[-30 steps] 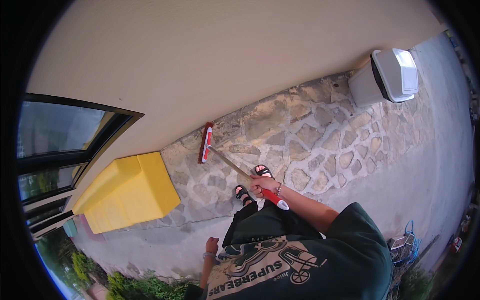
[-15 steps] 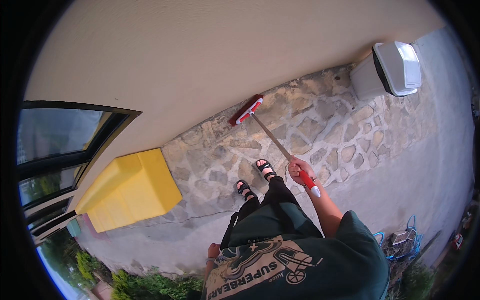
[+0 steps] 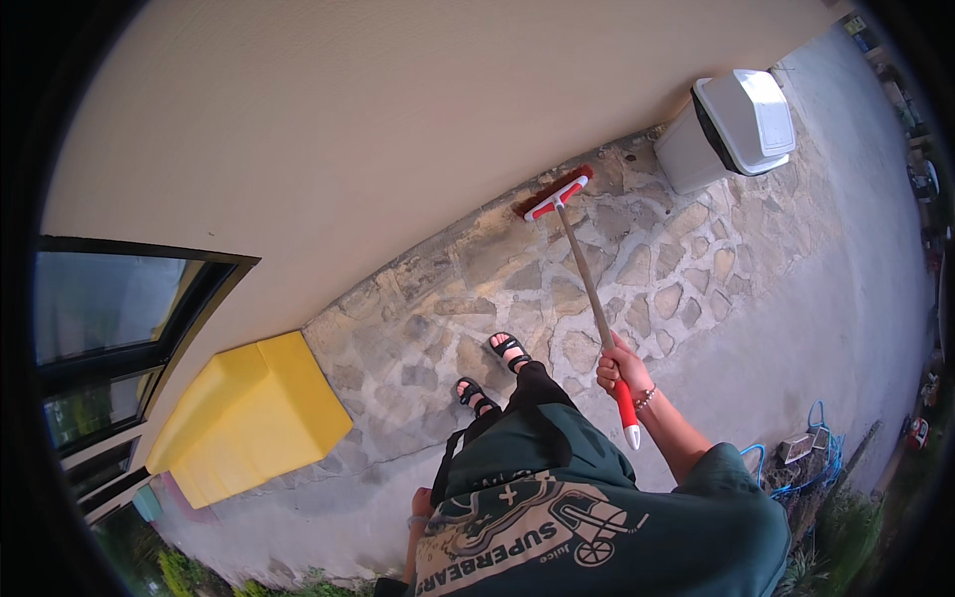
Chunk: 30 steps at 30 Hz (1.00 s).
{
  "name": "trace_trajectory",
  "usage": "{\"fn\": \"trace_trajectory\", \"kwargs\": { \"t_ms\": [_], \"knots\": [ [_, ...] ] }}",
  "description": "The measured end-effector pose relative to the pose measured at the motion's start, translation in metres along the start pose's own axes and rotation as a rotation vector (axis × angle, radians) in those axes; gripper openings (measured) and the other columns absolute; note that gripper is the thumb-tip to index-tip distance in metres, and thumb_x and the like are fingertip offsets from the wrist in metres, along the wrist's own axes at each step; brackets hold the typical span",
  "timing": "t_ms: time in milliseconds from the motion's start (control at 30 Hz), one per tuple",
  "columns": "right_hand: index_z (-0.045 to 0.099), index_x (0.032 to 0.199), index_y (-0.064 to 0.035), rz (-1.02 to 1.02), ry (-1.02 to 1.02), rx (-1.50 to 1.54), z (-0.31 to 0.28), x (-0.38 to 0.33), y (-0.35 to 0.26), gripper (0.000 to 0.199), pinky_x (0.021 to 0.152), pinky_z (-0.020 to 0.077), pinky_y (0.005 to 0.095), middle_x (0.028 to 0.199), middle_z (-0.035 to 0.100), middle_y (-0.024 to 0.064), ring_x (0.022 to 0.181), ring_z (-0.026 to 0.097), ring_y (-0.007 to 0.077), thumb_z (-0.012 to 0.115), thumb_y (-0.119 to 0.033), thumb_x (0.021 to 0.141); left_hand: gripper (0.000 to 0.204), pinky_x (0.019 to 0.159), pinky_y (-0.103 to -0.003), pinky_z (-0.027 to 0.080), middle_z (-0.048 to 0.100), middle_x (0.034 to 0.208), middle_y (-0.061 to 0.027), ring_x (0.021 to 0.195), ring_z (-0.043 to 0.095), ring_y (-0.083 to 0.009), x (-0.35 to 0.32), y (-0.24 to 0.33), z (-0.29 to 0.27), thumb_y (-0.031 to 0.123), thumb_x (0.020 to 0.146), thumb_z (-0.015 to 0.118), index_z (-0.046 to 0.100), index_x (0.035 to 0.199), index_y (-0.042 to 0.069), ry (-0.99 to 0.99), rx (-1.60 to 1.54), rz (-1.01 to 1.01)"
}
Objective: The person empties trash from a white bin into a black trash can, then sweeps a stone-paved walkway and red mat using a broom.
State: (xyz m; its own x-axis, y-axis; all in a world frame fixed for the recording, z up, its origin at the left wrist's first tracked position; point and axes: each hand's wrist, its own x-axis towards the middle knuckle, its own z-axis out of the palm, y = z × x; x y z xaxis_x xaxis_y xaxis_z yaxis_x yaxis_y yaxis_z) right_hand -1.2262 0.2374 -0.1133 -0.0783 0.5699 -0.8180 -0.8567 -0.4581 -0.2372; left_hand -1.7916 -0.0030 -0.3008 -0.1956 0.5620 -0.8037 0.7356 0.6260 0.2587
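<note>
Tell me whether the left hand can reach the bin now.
Probably not: the left hand hangs by the shirt, while the bin stands near the wall, well off to the right, beyond the broom.

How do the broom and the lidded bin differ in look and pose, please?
The broom is long and thin, while the lidded bin is boxy. The broom has dark red bristles; the lidded bin is mostly white, with a black edge under its lid. The broom slants, held in the right grip; the lidded bin stands unheld on stone paving. Both have white parts.
</note>
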Motion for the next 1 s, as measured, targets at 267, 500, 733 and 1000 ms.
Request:
{"fn": "trace_trajectory", "kwargs": {
  "t_ms": [267,500,733,1000],
  "knots": [
    [0.032,0.112,-0.0198,0.623,-0.283,-0.142,0.047,0.101,0.104,0.038,0.034,0.0299,0.0248,0.059,0.039,0.0016,0.039,0.036,0.0101,0.045,-0.001,0.082,0.015,0.069,-0.038,0.046,0.059,0.083,-0.0130,0.081,0.056,-0.0303,0.012,-0.023,-0.006,0.018,0.075,0.055,0.061,0.083,0.007,-0.010,-0.036,0.271],
    [0.042,0.070,-0.0060,0.898,-0.334,-0.195,0.100,0.212,0.207,0.012,0.036,0.0347,0.0229,0.060,0.044,0.0031,0.042,0.042,0.0089,0.048,-0.004,0.080,0.015,0.069,-0.039,0.046,0.058,0.083,-0.0114,0.083,0.056,-0.0301,-0.050,-0.002,-0.029,0.014,0.073,0.057,0.062,0.087,0.011,-0.015,0.054,0.209],
    [0.041,0.071,-0.0095,0.618,-0.257,-0.126,0.055,0.214,0.123,0.013,0.035,0.0285,0.0204,0.058,0.042,0.0001,0.041,0.038,0.0069,0.046,-0.003,0.081,0.022,0.072,-0.037,0.046,0.058,0.089,-0.0157,0.084,0.056,-0.0305,-0.046,-0.063,0.018,0.031,0.077,0.056,0.062,0.084,0.010,-0.172,-0.080,-0.233],
    [0.040,0.087,-0.0143,0.052,-0.027,-0.004,-0.002,0.128,0.054,0.013,0.036,0.0312,0.0238,0.057,0.041,0.0015,0.040,0.036,0.0099,0.044,-0.003,0.083,0.015,0.071,-0.039,0.046,0.058,0.088,-0.0136,0.082,0.056,-0.0306,-0.045,0.012,-0.018,0.013,0.077,0.054,0.061,0.090,0.011,-0.035,0.064,0.170]
  ]
}}
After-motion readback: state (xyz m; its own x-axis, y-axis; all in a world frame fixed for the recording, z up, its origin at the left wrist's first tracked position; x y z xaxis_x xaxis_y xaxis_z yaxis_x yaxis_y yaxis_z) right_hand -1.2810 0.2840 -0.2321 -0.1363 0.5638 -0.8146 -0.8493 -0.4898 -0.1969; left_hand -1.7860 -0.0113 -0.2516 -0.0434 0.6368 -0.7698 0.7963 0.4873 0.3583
